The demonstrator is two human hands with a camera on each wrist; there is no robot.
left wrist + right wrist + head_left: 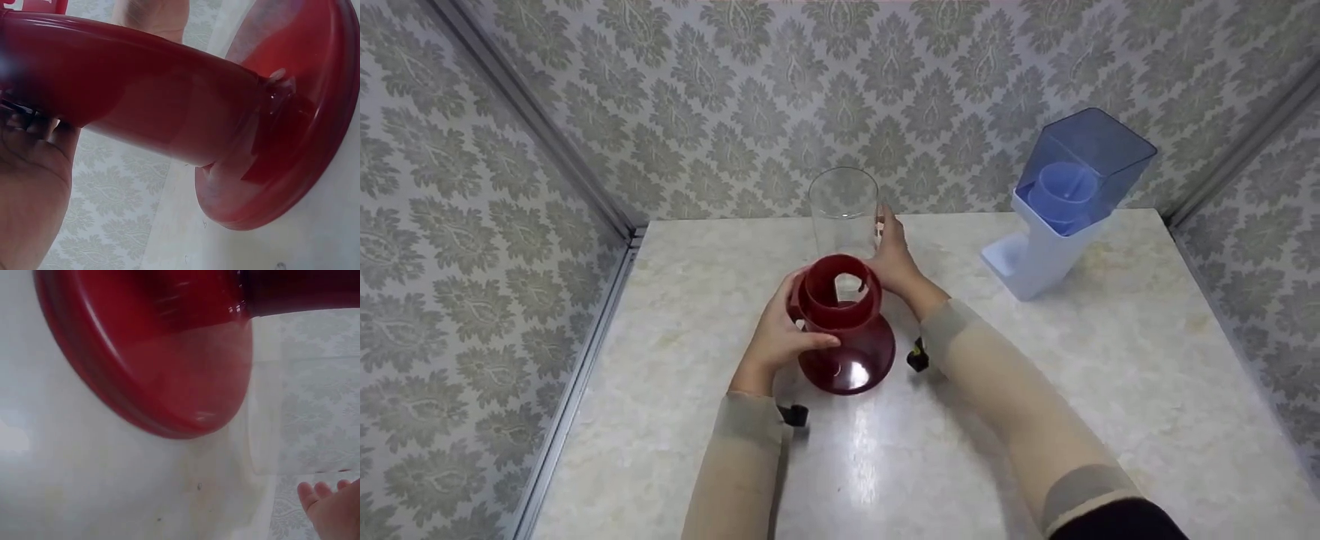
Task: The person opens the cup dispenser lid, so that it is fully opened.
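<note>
A red dispenser stand (847, 360), with a wide round base and a ring-shaped top, stands on the table. My left hand (780, 330) grips its upper part from the left, thumb across the front and the other fingers partly hidden behind the ring. The left wrist view shows the red column (169, 95) rising from the base. Just behind the stand is a clear cylinder (844, 217), upright with an open top. My right hand (896, 259) is at the cylinder's right side, fingers extended along the wall; its thumb area is hidden behind the red ring.
At the back right stands a white and blue dispenser (1050, 247) with a tinted, angular clear container (1125, 157) on top. Patterned wall panels (840, 90) border the pale marbled table (675, 375) at the back and both sides.
</note>
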